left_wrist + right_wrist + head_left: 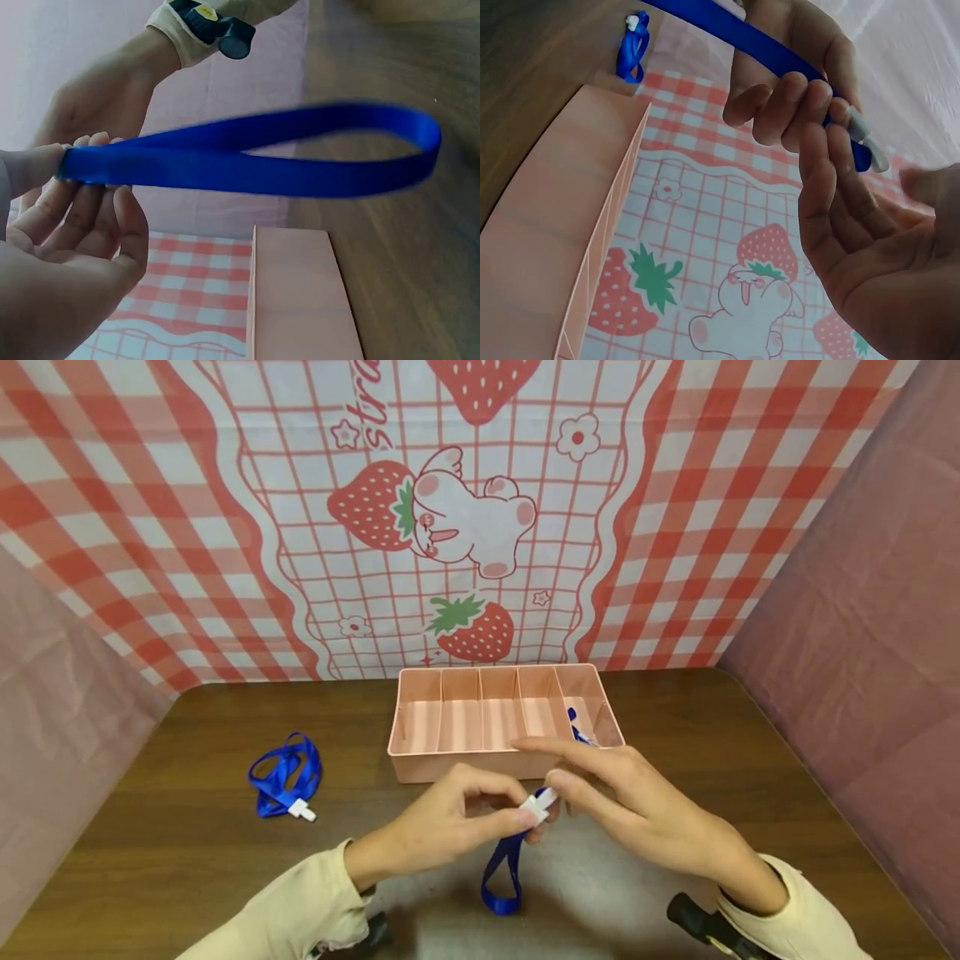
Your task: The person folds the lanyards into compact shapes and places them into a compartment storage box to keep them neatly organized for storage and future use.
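My left hand pinches the white plastic clip of a blue lanyard between thumb and fingers. The strap hangs below as a loop, which crosses the left wrist view as a wide blue band. Beside the clip is my right hand, its index finger stretched out to the left. In the right wrist view, the fingertips of the right hand touch the short strap end by the clip, while its thumb stands apart. The fingers partly hide the clip.
A pink divided box stands behind the hands; its rightmost compartment holds blue and white pieces. Left on the brown table lies another coiled blue lanyard with a white clip. A red-and-white strawberry cloth hangs behind.
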### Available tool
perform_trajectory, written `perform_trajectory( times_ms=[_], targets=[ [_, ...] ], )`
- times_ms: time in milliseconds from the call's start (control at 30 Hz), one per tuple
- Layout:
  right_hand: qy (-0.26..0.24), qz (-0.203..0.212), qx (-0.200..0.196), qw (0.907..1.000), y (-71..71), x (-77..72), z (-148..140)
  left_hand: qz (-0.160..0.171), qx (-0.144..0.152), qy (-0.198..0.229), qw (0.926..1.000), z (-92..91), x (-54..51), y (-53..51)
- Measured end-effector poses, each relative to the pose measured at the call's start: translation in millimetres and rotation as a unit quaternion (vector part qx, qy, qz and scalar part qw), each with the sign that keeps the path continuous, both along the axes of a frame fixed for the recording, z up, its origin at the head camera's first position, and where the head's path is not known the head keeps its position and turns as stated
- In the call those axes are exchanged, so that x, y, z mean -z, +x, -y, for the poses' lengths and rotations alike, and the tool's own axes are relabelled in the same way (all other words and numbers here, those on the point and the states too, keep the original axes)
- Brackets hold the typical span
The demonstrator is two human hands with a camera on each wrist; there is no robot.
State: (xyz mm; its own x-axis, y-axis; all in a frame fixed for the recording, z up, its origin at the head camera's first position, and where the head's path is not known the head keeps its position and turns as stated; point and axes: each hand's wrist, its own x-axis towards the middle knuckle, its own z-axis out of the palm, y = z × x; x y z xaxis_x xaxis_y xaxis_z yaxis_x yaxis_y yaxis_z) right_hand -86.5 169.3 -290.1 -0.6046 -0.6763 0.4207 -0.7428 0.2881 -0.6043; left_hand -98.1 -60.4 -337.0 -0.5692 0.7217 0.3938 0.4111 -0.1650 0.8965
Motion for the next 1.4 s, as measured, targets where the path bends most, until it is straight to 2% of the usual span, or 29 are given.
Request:
perform_trajectory(
  times_ms=[233,333,467,567,700,733,800,900,967,1033,1067,1167,1300,1400],
  targets=[
    [-0.003,-0.024,-0.004,0.9997,0.6,4.7,7.5,-0.062,-0.055,-0.064,0.9945,1.3,-1.7,3.3],
    [-0.013,-0.029,-0.007,0.9995,1.6,4.8,8.3,-0.085,-0.076,-0.074,0.9908,1.0,-1.4,7.8],
    [-0.039,-0.041,-0.007,0.9984,2.7,4.5,7.8,-0.129,-0.106,-0.085,0.9822,-2.1,-0.4,16.8],
    [-0.052,-0.052,-0.009,0.9973,3.5,5.6,7.3,-0.178,-0.135,-0.100,0.9696,-5.9,0.0,22.2],
    [-0.048,-0.070,-0.001,0.9964,6.0,8.1,5.8,-0.216,-0.166,-0.109,0.9559,-9.1,0.4,24.7],
    [-0.043,-0.073,0.003,0.9964,6.8,8.5,5.3,-0.206,-0.168,-0.109,0.9580,-9.1,0.4,24.9],
    [-0.032,-0.070,0.009,0.9970,8.7,9.0,3.8,-0.165,-0.154,-0.099,0.9691,-7.9,0.5,24.7],
    [-0.017,-0.058,0.011,0.9981,11.6,9.6,1.7,-0.056,-0.100,-0.067,0.9911,-5.0,0.7,23.7],
    [-0.010,-0.053,0.011,0.9985,13.3,10.2,0.3,0.009,-0.062,-0.053,0.9966,-3.0,1.2,23.3],
    [-0.007,-0.048,0.011,0.9988,15.0,11.1,-1.3,0.040,-0.036,-0.049,0.9973,-1.5,2.0,23.3],
    [-0.006,-0.044,0.010,0.9989,15.8,11.6,-2.4,0.040,-0.030,-0.053,0.9973,-0.8,2.4,23.7],
    [0.015,-0.015,0.005,0.9998,18.1,11.7,-5.9,-0.021,-0.044,-0.082,0.9954,1.1,3.3,25.4],
    [0.067,0.038,-0.015,0.9969,21.0,11.0,-11.3,-0.124,-0.062,-0.127,0.9821,2.6,3.2,27.6],
    [0.088,0.055,-0.036,0.9939,22.5,12.2,-13.3,-0.152,-0.054,-0.156,0.9746,3.8,2.1,29.2]
  ],
)
